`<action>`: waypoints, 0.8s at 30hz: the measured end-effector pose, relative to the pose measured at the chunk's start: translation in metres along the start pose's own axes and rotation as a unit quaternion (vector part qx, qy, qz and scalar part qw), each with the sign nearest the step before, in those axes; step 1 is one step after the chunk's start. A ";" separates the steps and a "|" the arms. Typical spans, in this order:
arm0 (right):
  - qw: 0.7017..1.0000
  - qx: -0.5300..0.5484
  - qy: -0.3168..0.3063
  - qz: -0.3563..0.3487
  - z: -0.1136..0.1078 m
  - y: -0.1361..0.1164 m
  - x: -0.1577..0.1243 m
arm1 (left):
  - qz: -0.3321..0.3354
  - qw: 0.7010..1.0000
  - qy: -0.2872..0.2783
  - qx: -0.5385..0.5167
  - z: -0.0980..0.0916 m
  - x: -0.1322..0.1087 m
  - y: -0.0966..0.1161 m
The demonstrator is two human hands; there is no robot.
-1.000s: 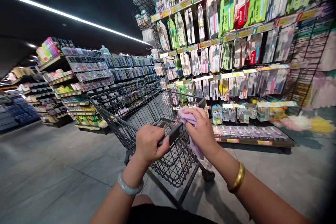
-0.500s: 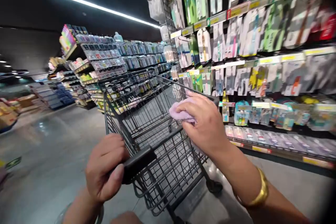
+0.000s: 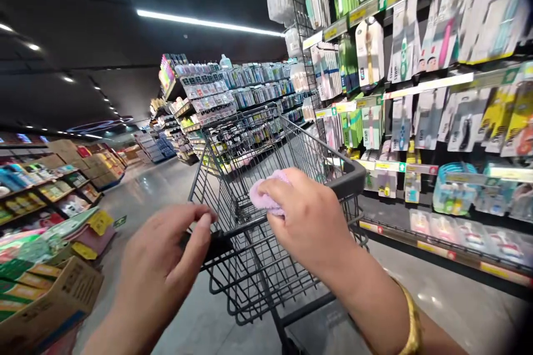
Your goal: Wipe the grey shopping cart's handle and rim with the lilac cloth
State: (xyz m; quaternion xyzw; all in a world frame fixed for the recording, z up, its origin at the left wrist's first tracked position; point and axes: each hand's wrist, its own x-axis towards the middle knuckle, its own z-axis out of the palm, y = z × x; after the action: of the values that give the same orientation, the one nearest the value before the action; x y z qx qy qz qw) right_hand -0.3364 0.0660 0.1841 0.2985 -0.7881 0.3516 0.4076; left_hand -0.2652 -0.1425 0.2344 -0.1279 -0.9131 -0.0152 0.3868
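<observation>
A dark wire shopping cart (image 3: 266, 150) stands in front of me in a store aisle. My right hand (image 3: 310, 222) is closed on a pale purple cloth (image 3: 263, 194) and presses it onto the cart's black handle bar (image 3: 352, 180). My left hand (image 3: 166, 260) rests at the left end of the handle, fingers loosely curled over it, thumb stretched out. A gold bangle (image 3: 410, 321) sits on my right wrist. The basket of the cart looks empty.
Shelves of hanging packaged goods (image 3: 416, 66) run along the right. More shelving (image 3: 216, 94) stands ahead past the cart. Cardboard boxes and stacked goods (image 3: 54, 288) crowd the left foreground. The grey tiled floor (image 3: 154, 183) leads away on the left.
The view has swung left along the aisle and the cart has turned with it. My left hand has loosened from a firm grip. My right hand has slid the cloth leftward along the handle.
</observation>
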 end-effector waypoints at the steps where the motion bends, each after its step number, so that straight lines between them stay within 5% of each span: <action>1: 1.000 -0.002 0.001 0.006 0.002 -0.003 0.000 | 0.000 0.999 -0.003 -0.033 0.000 0.006 0.013; 4: 1.000 0.007 0.013 0.002 0.008 -0.010 0.000 | 0.015 0.997 -0.010 -0.075 0.010 0.024 0.042; 8: 0.999 0.006 0.016 -0.032 0.000 0.008 0.002 | -0.001 0.999 -0.010 -0.041 0.027 0.040 0.047; 11: 0.995 -0.059 0.082 0.021 -0.011 0.029 0.004 | -0.018 0.994 -0.110 -0.010 0.032 0.045 0.037; 15: 0.985 -0.096 0.139 0.024 0.004 0.019 0.000 | 0.062 0.965 -0.253 0.016 0.037 0.047 0.027; 19: 0.990 -0.048 0.112 -0.075 0.025 -0.001 -0.009 | 0.113 0.968 -0.220 0.052 0.039 0.041 0.017; 24: 0.977 -0.063 0.201 -0.012 0.017 0.019 -0.018 | 0.098 0.973 -0.202 0.054 0.040 0.037 0.009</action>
State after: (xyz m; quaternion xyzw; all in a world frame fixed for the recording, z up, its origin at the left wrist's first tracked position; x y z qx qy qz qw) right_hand -0.3495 0.0668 0.1555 0.2049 -0.7070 0.3489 0.5801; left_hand -0.3157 -0.1203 0.2318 -0.1965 -0.9549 0.0981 0.1998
